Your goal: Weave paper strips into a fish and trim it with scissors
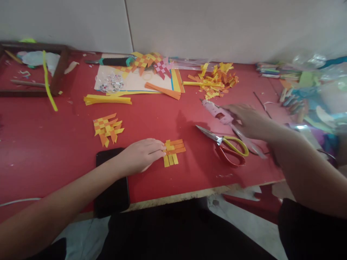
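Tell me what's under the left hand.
The left hand overlaps the left edge of a yellow and orange paper weave. The edge's covered part, and anything fully beneath the hand, cannot be seen.

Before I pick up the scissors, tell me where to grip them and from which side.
By the yellow loop and red loop, probably from the near right: the scissors lie with both loops that way, while the pointed blades face away, up and left.
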Demonstrator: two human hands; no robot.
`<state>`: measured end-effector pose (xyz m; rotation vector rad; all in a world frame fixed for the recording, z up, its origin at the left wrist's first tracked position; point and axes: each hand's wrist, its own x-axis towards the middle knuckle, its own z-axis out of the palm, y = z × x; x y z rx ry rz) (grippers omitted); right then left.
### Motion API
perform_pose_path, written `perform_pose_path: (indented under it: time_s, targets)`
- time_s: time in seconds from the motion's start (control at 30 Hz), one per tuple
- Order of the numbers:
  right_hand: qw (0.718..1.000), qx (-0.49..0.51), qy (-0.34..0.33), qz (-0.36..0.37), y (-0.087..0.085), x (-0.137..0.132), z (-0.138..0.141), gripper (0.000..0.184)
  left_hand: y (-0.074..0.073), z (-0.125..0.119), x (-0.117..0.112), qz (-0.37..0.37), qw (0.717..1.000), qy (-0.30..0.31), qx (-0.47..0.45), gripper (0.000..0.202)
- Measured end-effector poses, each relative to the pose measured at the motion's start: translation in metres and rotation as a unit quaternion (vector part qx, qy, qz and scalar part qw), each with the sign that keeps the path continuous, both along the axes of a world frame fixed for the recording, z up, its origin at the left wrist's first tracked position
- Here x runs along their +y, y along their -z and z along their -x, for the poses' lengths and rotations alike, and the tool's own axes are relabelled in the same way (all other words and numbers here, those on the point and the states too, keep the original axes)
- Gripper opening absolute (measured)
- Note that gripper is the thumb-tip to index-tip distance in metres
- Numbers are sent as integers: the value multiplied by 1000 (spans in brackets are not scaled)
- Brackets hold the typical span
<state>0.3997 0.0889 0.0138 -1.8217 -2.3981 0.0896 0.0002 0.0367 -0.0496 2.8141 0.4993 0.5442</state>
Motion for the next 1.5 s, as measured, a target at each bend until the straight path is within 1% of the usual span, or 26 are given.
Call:
perform_pose_path:
  time_s: [0.03, 0.1, 0.2, 0.27, 0.33, 0.43, 0.5, 0.57, 0.6, 0.63, 0.67, 0.73, 0.8, 0.9, 0.97, 1.03, 1.1, 1.2, 1.3, 1.5]
  targets:
    - [1000, -7, -14, 27, 7, 4, -3, 51, 0, 0, 0, -4, 1000, -1, -1, 30]
    - [998, -20, -23, 56, 20, 9, -9, 56, -1, -1, 0, -9, 1000, -3, -1, 30]
    - [998, -25, -12, 52, 31, 14, -12, 55, -2, -2, 0, -12, 1000, 0, -7, 30]
    - [999, -18, -2, 36, 33, 14, -6, 54, -2, -2, 0, -10, 1000, 6, -15, 30]
    - [1000, -3, 17, 0, 30, 12, 9, 53, -1, -2, 0, -5, 1000, 6, -17, 30]
    - [996, 34, 40, -73, 23, 1, 50, 44, -1, -1, 0, -5, 1000, 3, -15, 30]
    - [995, 68, 6, -73, 19, -13, 85, 30, -2, -2, 0, -7, 1000, 2, -18, 30]
    - [992, 109, -61, -29, 17, -27, 117, 18, -3, -3, -1, -8, 1000, -1, -25, 29]
    - [980, 180, -84, 28, 17, -35, 130, 17, -4, -4, -1, -9, 1000, -4, -28, 29]
    - [964, 237, -99, 74, 18, -41, 141, 17, -5, -4, -1, -10, 999, -4, -31, 28]
    - [951, 268, -108, 108, 20, -46, 149, 18, -5, -5, -1, -11, 999, -3, -31, 28]
    - [932, 308, -120, 149, 25, -54, 159, 22, -6, -5, 0, -10, 1000, 3, -28, 27]
    - [933, 307, -126, 141, 31, -60, 164, 25, -6, -6, 0, -5, 1000, 6, -17, 26]
    - [946, 276, -145, 95, 40, -68, 165, 26, -5, -5, 0, -1, 1000, 4, -9, 25]
    - [947, 262, -174, 64, 45, -72, 163, 23, -5, -5, 0, -3, 1000, -2, -9, 26]
    - [943, 257, -213, 21, 49, -76, 162, 20, -5, -5, -1, -4, 1000, -7, -7, 28]
    - [932, 256, -254, -28, 52, -80, 159, 20, -5, -5, -1, -4, 1000, -9, -8, 29]
    - [922, 239, -293, -78, 55, -86, 157, 19, -4, -6, -2, -9, 1000, -11, -16, 28]
    - [925, 208, -303, -94, 56, -92, 154, 19, -2, -5, -2, -20, 1000, -13, -19, 27]
    - [936, 169, -294, -92, 54, -98, 152, 18, 1, -4, -1, -20, 1000, -15, -17, 28]
